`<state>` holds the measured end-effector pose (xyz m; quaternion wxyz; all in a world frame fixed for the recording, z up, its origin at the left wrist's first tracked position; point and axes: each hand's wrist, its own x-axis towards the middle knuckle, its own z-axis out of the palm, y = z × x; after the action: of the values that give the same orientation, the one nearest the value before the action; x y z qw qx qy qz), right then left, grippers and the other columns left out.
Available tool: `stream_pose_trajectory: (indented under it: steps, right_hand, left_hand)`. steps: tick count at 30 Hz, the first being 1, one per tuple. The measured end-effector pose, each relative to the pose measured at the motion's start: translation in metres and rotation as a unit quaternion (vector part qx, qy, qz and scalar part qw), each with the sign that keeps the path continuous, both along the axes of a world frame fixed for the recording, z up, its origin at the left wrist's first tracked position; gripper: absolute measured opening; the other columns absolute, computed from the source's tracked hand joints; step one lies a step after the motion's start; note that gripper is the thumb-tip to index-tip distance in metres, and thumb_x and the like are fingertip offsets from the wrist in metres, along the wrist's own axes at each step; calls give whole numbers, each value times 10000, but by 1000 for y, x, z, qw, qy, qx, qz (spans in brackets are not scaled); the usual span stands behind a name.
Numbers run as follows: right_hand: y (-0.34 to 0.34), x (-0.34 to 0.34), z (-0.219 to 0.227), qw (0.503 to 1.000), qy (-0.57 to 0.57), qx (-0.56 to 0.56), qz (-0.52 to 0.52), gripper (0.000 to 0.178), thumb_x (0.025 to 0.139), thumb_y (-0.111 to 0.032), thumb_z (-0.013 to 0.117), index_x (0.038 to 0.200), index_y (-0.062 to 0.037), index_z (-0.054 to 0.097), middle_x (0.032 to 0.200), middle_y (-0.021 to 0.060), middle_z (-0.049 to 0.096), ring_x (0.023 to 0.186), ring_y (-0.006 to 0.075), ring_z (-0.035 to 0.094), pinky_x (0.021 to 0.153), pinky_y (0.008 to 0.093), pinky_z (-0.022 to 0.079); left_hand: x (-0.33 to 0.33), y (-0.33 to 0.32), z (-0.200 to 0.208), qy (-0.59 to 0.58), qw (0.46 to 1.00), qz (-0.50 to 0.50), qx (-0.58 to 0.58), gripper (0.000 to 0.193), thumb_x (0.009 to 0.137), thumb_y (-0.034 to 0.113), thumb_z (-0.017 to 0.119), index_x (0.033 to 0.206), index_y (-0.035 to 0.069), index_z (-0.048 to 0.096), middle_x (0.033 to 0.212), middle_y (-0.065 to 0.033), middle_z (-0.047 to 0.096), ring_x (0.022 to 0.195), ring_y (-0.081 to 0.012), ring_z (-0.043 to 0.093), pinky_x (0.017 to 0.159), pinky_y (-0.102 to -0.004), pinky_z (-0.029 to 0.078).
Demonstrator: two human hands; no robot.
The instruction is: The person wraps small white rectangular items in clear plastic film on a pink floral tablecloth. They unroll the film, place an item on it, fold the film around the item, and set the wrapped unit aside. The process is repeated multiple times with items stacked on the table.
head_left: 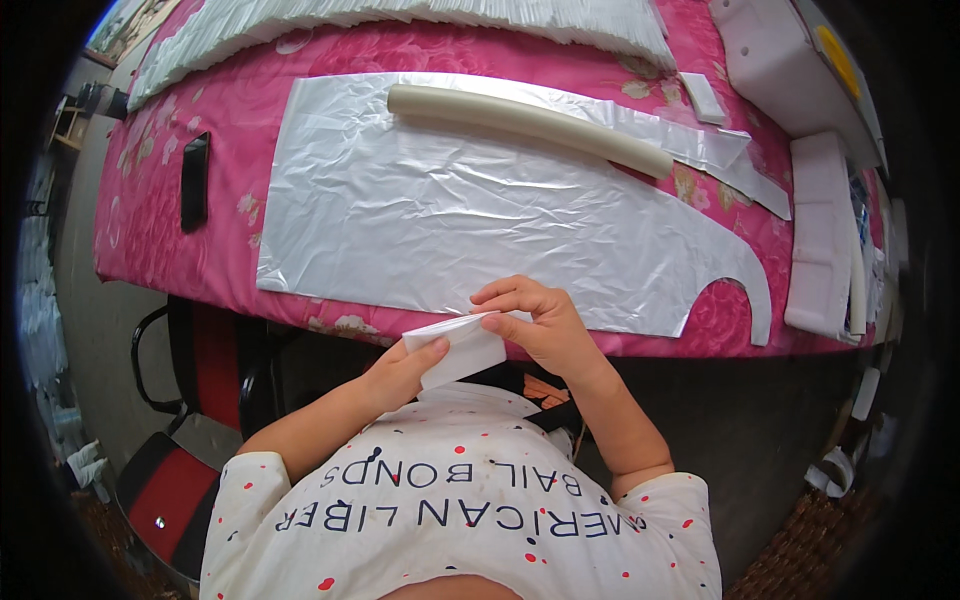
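Two bare hands meet at a folded white packet (462, 352), held in front of the person's shirt (440, 550) by the near edge of a pink-clothed table (240, 150). The left hand (398, 375) is closed on the packet's left end, thumb lying flat on top, its other fingers mostly hidden. The right hand (540, 318) is partly open: thumb and forefinger come close together at the far right corner, the remaining fingers loosely curled; whether they pinch a layer cannot be told.

The likeliest trouble is the folds sliding out of line, since the left thumb seems the main hold and the right touch looks light. A hard tug from the right could crease or tear the packet if it is as thin as it looks. Because it appears held off the table, a loosened left thumb could let it fall. Farther off, a beige tube (530, 122) lies across the far part of a crinkled silvery sheet (450, 215); a bump might roll it, as nothing visible braces it.
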<state>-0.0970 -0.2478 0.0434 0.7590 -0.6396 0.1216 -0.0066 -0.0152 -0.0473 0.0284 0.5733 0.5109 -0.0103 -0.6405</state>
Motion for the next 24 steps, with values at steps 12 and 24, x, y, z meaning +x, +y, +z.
stream_pose_trajectory:
  steps: [12,24]
  right_hand:
    - [-6,-7,-1,999,14,22,-32,104,748,-65,700,841,-28,676,1010,58,598,880,127,549,740,250,454]
    - [-102,3,-29,968,4,-64,-243,32,799,-13,630,827,-27,633,913,29,613,847,84,535,732,231,447]
  left_hand:
    - [-2,-15,11,-153,986,-43,-57,391,980,249,355,1271,-1,433,963,4,522,886,-60,445,793,-231,380]
    - [14,-34,0,-112,980,-40,-161,480,906,78,455,1358,16,309,1362,-115,391,1257,-221,378,1037,-344,282]
